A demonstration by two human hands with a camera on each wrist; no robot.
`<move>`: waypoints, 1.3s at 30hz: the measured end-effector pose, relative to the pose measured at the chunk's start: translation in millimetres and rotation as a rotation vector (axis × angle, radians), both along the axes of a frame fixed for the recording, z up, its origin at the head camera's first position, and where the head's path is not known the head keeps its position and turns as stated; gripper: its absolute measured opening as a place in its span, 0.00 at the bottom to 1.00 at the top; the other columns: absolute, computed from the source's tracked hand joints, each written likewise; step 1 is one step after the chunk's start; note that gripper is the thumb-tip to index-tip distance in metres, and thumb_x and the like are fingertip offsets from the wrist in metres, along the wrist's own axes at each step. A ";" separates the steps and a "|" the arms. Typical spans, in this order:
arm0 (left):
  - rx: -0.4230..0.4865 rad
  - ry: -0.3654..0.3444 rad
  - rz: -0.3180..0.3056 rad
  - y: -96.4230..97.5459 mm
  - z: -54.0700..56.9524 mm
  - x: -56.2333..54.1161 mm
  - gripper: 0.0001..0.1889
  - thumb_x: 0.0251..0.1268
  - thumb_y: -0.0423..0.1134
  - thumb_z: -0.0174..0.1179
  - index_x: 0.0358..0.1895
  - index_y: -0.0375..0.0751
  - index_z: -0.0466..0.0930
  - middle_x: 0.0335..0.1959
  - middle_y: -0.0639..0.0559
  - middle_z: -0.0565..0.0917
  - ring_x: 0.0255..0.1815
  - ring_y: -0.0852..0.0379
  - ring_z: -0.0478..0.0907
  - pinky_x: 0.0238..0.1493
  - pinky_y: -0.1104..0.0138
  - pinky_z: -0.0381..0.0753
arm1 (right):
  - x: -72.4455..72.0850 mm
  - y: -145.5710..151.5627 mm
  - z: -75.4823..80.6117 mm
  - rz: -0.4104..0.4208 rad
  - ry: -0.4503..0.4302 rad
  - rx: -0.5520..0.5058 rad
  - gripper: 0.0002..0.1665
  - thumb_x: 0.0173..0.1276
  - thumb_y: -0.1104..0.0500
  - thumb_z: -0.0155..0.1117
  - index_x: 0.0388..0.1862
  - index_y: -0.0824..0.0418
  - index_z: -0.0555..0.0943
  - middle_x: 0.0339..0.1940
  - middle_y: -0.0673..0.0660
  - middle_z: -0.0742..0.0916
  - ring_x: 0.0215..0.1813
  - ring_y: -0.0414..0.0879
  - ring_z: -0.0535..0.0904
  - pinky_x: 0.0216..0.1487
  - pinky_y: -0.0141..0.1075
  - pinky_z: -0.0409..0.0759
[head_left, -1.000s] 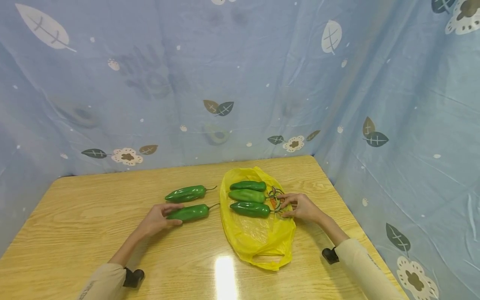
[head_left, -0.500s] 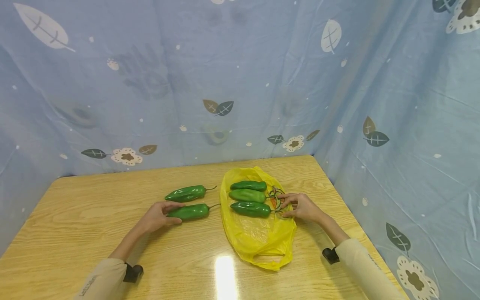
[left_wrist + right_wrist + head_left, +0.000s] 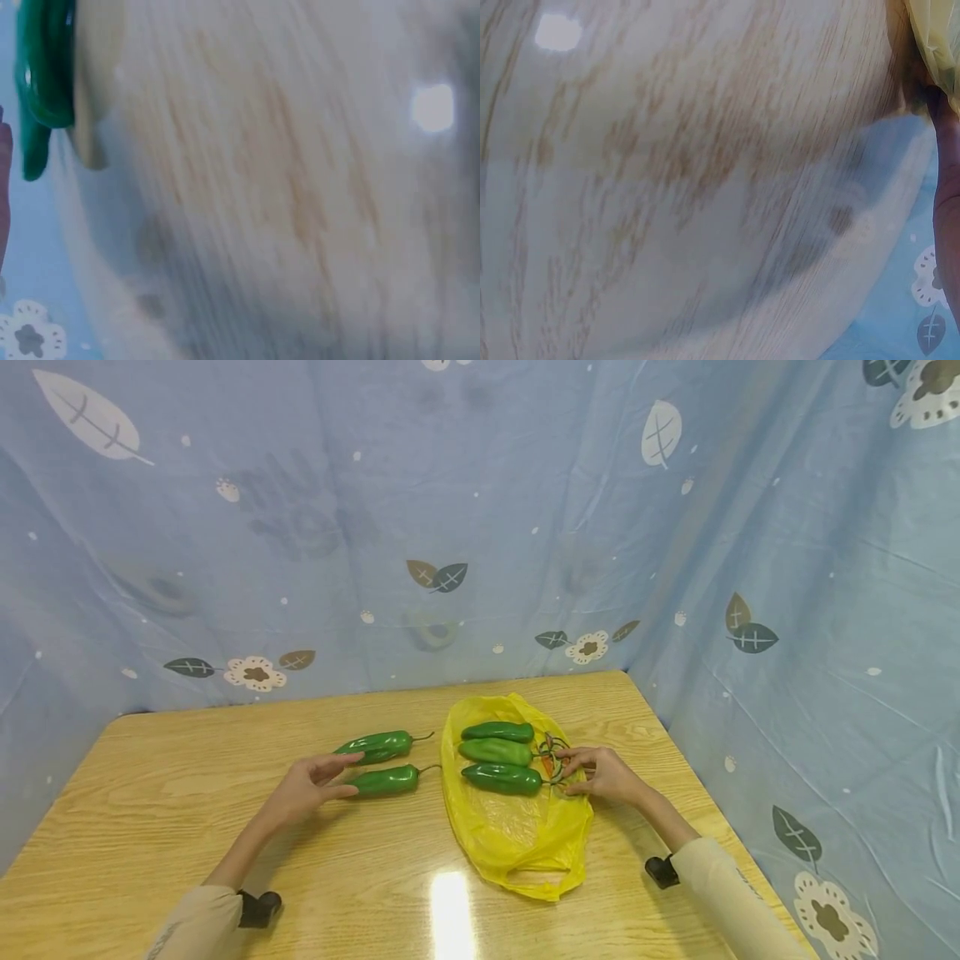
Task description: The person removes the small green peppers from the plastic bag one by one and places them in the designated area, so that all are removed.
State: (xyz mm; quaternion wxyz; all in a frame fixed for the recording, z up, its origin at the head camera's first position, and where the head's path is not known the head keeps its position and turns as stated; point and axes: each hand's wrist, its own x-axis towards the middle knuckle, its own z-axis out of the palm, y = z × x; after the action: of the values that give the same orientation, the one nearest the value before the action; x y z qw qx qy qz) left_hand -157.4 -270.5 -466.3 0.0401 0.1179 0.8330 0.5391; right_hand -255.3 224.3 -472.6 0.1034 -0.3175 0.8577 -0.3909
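Note:
Two big green peppers lie on the table left of a yellow plastic bag (image 3: 510, 831): a nearer pepper (image 3: 388, 781) and a farther pepper (image 3: 384, 746). My left hand (image 3: 306, 789) is at their tips, fingers spread apart and gripping neither; it hides the tip ends. The left wrist view catches green peppers (image 3: 46, 75) at its upper left. Three more large green peppers (image 3: 501, 778) rest in a row on the bag, beside several small thin peppers (image 3: 551, 766), green and orange. My right hand (image 3: 609, 775) holds the bag's right edge, fingers bent over it near the small peppers.
The wooden table (image 3: 187, 777) ends at the back against a blue patterned curtain (image 3: 337, 568); another stretch hangs at the right. A bright light reflection (image 3: 450, 910) shows at the table's front.
My left hand has let go of the nearer pepper and drawn back a little to the left, its fingers wider apart. The right hand and the bag stay as they were.

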 end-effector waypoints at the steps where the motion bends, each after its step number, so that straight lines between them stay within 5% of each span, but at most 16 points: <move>1: 0.018 0.015 0.003 -0.2 2.1 1.3 0.27 0.61 0.39 0.66 0.63 0.35 0.73 0.65 0.37 0.72 0.67 0.36 0.64 0.62 0.51 0.68 | 0.0 -0.1 0.1 -0.001 -0.003 -0.001 0.10 0.53 0.63 0.76 0.35 0.61 0.87 0.60 0.65 0.79 0.62 0.64 0.72 0.54 0.58 0.75; 5: 0.096 0.060 0.017 0.5 10.9 7.2 0.26 0.63 0.36 0.64 0.64 0.34 0.72 0.64 0.36 0.72 0.67 0.42 0.66 0.60 0.63 0.73 | -0.6 -0.1 0.2 0.001 -0.006 -0.007 0.10 0.53 0.64 0.76 0.35 0.62 0.87 0.61 0.66 0.79 0.62 0.65 0.72 0.56 0.58 0.74; 11: 0.180 0.100 0.023 6.8 20.1 17.2 0.26 0.62 0.32 0.64 0.64 0.34 0.72 0.62 0.41 0.76 0.61 0.65 0.73 0.56 0.75 0.73 | -0.9 1.2 -1.0 -0.003 -0.007 -0.004 0.10 0.53 0.63 0.76 0.35 0.62 0.87 0.61 0.66 0.79 0.62 0.65 0.73 0.55 0.58 0.74; 20: 0.171 0.098 0.005 26.9 24.8 34.6 0.25 0.61 0.33 0.65 0.63 0.35 0.74 0.60 0.39 0.77 0.60 0.62 0.75 0.60 0.67 0.73 | -0.2 -0.2 -0.7 -0.007 -0.014 0.000 0.10 0.53 0.63 0.76 0.36 0.61 0.87 0.61 0.66 0.79 0.61 0.65 0.73 0.55 0.58 0.74; 25: 0.158 0.137 -0.030 36.8 25.8 40.4 0.23 0.61 0.30 0.64 0.61 0.33 0.75 0.59 0.39 0.78 0.59 0.55 0.76 0.58 0.70 0.74 | -0.2 0.6 -0.8 -0.007 -0.008 0.002 0.10 0.54 0.63 0.76 0.36 0.61 0.87 0.61 0.66 0.79 0.62 0.65 0.72 0.55 0.58 0.75; 39: 0.166 0.120 -0.099 64.7 33.0 61.8 0.20 0.61 0.33 0.65 0.58 0.39 0.79 0.56 0.45 0.81 0.57 0.63 0.76 0.58 0.70 0.74 | -0.7 1.7 -1.7 -0.016 -0.019 0.008 0.09 0.54 0.62 0.76 0.36 0.60 0.87 0.61 0.65 0.79 0.62 0.64 0.72 0.56 0.58 0.74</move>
State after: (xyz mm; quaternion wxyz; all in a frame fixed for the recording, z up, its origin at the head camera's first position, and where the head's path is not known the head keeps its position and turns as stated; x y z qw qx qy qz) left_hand -95.6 -205.8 -433.2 0.0069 0.1936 0.7796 0.5956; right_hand -256.0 225.9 -474.4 0.1095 -0.3065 0.8609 -0.3910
